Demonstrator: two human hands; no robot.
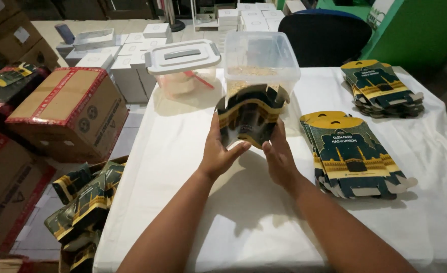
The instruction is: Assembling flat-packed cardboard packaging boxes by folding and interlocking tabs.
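Both hands hold one dark green and gold printed carton (pixel 249 119) raised above the white tabletop (pixel 183 146), in front of a clear plastic tub (pixel 261 55). The left hand (pixel 217 151) grips the carton's left side, fingers closed against the card. The right hand (pixel 279 156) supports its right side from below, fingers likewise closed on it. The carton appears partly opened out from flat; its flaps look unfolded, though detail is blurred.

Work done, as far as can be judged: a box on the floor (pixel 84 202) at the left holds several cartons of the same print, apparently already formed. Work left: a near stack of flat cartons (pixel 355 156) lies to the right of the hands, and a far stack (pixel 382 88) sits well beyond it. Both stacks look thick, so the greater part seems outstanding.

A second tub with a grey lid (pixel 183 55) stands just beside the clear one.
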